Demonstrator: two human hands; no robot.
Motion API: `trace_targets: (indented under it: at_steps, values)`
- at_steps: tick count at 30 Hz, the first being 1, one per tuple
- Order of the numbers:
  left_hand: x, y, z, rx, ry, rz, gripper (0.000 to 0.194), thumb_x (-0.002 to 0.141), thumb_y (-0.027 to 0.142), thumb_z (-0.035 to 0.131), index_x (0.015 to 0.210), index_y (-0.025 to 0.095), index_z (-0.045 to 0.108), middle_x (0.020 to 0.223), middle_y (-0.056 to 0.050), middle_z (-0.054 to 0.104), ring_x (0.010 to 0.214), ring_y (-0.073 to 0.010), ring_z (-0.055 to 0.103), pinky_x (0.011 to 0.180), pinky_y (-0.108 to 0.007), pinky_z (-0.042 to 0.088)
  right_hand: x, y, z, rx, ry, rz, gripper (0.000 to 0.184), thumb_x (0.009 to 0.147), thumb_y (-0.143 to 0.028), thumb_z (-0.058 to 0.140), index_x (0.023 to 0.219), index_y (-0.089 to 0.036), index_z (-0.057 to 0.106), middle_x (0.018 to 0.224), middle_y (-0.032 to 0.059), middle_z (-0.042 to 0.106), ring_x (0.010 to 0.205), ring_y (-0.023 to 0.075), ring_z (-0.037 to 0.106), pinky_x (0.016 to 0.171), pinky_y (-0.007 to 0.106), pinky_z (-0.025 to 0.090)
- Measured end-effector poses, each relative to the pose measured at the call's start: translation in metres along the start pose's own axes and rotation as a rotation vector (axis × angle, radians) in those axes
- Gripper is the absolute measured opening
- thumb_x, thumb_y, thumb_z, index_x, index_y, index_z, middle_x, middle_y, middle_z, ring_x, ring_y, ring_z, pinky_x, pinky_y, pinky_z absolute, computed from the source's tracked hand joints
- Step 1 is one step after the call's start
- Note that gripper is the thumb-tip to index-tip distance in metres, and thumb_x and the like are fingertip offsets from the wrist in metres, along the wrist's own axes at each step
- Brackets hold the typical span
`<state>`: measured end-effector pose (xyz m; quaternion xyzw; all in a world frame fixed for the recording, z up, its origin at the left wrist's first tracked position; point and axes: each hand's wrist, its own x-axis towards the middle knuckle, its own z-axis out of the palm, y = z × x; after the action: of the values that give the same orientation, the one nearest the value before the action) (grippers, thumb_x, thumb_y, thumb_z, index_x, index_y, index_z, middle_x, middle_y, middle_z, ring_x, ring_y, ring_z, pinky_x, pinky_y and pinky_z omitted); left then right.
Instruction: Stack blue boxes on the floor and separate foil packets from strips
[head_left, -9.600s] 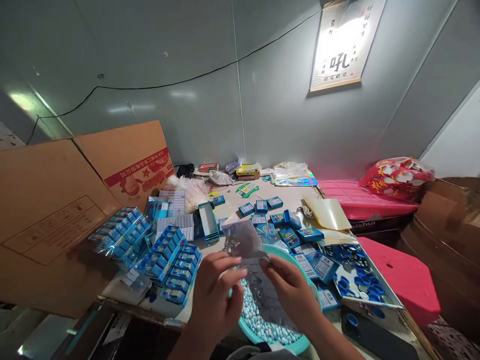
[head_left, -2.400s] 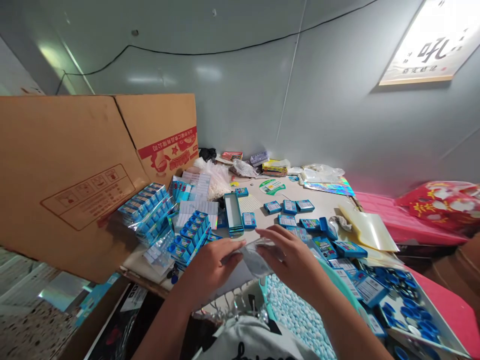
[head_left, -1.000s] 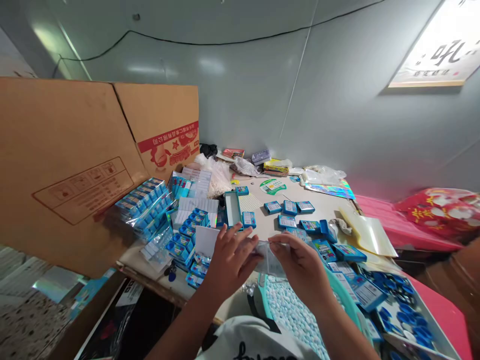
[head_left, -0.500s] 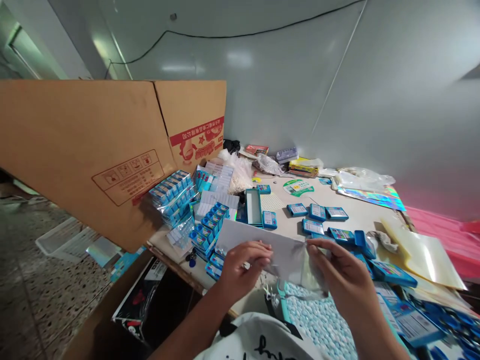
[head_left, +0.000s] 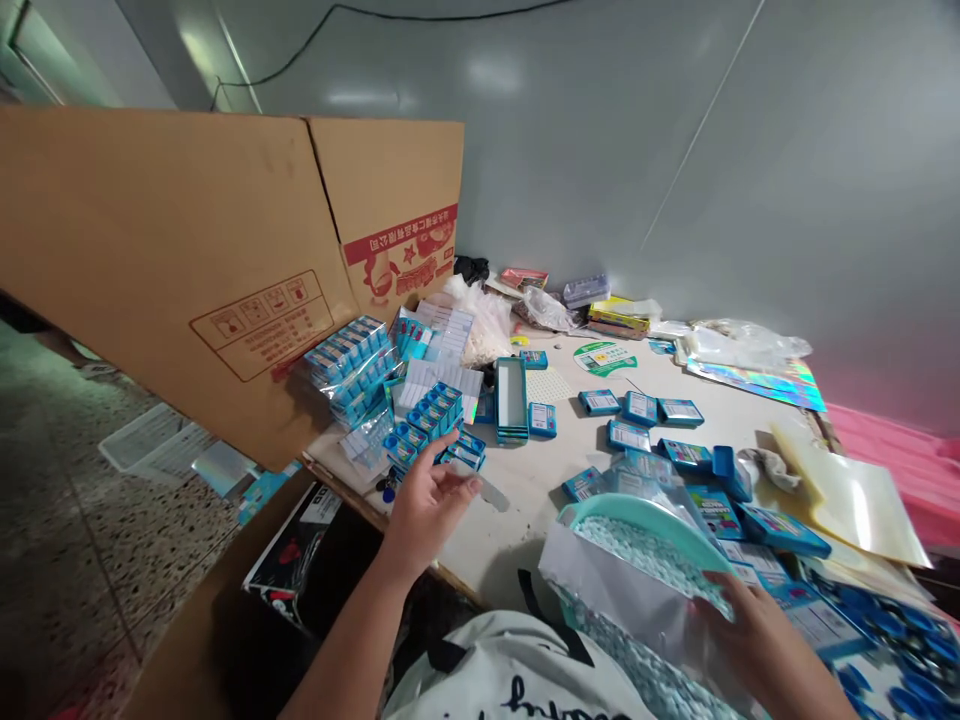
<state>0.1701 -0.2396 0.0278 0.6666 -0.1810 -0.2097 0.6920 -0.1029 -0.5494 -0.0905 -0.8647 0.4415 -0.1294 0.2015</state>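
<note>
In my right hand (head_left: 750,610) is the right end of a clear plastic bag with a white panel (head_left: 622,575). It hangs low over a teal basin (head_left: 690,535) filled with small pale blue and white pieces (head_left: 637,540), hiding part of them. My left hand (head_left: 431,505) is raised over the table's front, its fingertips closed on a thin translucent strip (head_left: 493,495) that is blurred. Just beyond that hand stand rows of small blue containers (head_left: 427,420). Several small blue packs (head_left: 628,436) lie behind the basin.
A large cardboard box flap (head_left: 262,250) rises at the left. An open narrow box (head_left: 512,395) stands mid-table. Clear bags and boxes line the back wall. Yellowish plastic sheets (head_left: 862,490) and blue ring-shaped parts (head_left: 892,640) lie at the right.
Both hands held the bag in front of me. My left hand has let go and moved left with a thin strip. My right hand has lowered the bag over the basin.
</note>
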Motion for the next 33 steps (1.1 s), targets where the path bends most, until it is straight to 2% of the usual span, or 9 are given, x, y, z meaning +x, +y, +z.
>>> trace_targets:
  at_steps: [2,4,8,11,15,21,26,29,33]
  values:
    - [-0.008,-0.001,0.003,0.057,-0.066,-0.039,0.068,0.085,0.036,0.074,0.142,0.024,0.04,0.083,0.002,0.069,0.082,-0.0127,0.064,0.08,-0.025,0.048,-0.005,-0.021,0.001,-0.137,0.053,-0.066,0.055,0.083,-0.056,0.04,0.107,-0.017,0.07,0.109,0.0211,0.069,0.09,0.042,0.067,0.077,0.06,0.054]
    - [-0.016,0.0,0.007,0.152,-0.149,-0.063,0.067,0.085,0.036,0.074,0.142,0.028,0.039,0.088,0.001,0.069,0.089,-0.0151,0.066,0.085,-0.029,0.048,-0.011,-0.063,-0.007,0.014,0.03,-0.189,0.054,0.09,-0.057,0.038,0.118,-0.019,0.064,0.124,0.0183,0.065,0.109,0.0393,0.063,0.092,0.057,0.051]
    - [-0.032,0.01,0.016,0.337,-0.337,-0.077,0.075,0.085,0.03,0.073,0.149,0.037,0.033,0.094,0.003,0.071,0.099,-0.017,0.066,0.1,-0.035,0.043,-0.025,-0.158,-0.028,0.628,-0.468,-0.269,0.046,0.092,-0.057,0.053,0.127,-0.028,0.058,0.126,0.0096,0.066,0.117,0.0263,0.061,0.093,0.039,0.053]
    - [-0.042,0.018,0.022,0.429,-0.409,-0.075,0.082,0.085,0.031,0.072,0.153,0.04,0.028,0.091,0.004,0.072,0.098,-0.0175,0.067,0.1,-0.034,0.044,-0.033,-0.206,-0.034,0.749,-0.643,-0.37,0.047,0.09,-0.051,0.062,0.129,-0.026,0.058,0.112,0.0068,0.07,0.106,0.0226,0.064,0.091,0.036,0.051]
    - [-0.053,0.018,0.024,0.439,-0.395,-0.053,0.077,0.085,0.03,0.071,0.152,0.04,0.034,0.105,0.0,0.073,0.103,-0.0194,0.068,0.097,-0.033,0.047,-0.039,-0.234,-0.028,0.685,-0.702,-0.489,0.016,0.087,-0.031,0.063,0.098,-0.024,0.073,0.091,0.0022,0.071,0.087,0.0187,0.065,0.077,0.03,0.047]
    - [-0.061,-0.012,0.014,0.166,-0.217,-0.099,0.073,0.079,0.025,0.075,0.145,0.028,0.044,0.098,-0.002,0.069,0.098,-0.0186,0.066,0.095,-0.033,0.049,-0.044,-0.249,-0.004,0.802,-0.701,-0.434,0.014,0.085,-0.028,0.06,0.08,-0.02,0.07,0.077,0.0024,0.072,0.074,0.0183,0.064,0.071,0.029,0.047]
    - [-0.054,-0.033,-0.016,-0.086,-0.117,-0.302,0.046,0.075,0.038,0.08,0.113,0.016,0.066,0.086,-0.001,0.063,0.078,-0.0162,0.065,0.075,-0.03,0.05,-0.047,-0.278,0.028,0.913,-0.677,-0.345,0.026,0.082,-0.043,0.068,0.081,-0.018,0.074,0.079,0.0075,0.074,0.074,0.0217,0.065,0.07,0.032,0.049]
    - [-0.046,-0.035,-0.049,-0.086,-0.104,-0.377,0.045,0.069,0.043,0.085,0.098,0.013,0.069,0.082,-0.001,0.064,0.069,-0.0159,0.065,0.073,-0.032,0.049,-0.048,-0.3,0.049,0.947,-0.718,-0.271,0.029,0.076,-0.046,0.074,0.078,-0.017,0.074,0.076,0.0081,0.073,0.072,0.0217,0.064,0.068,0.032,0.047]
    - [-0.031,-0.036,-0.099,-0.02,-0.085,-0.389,0.04,0.07,0.047,0.083,0.088,0.012,0.071,0.076,-0.003,0.067,0.072,-0.0154,0.062,0.077,-0.031,0.046,-0.05,-0.332,0.082,1.19,-0.823,-0.074,0.031,0.063,-0.042,0.087,0.068,-0.017,0.068,0.065,0.0016,0.068,0.063,0.0151,0.058,0.062,0.027,0.042]
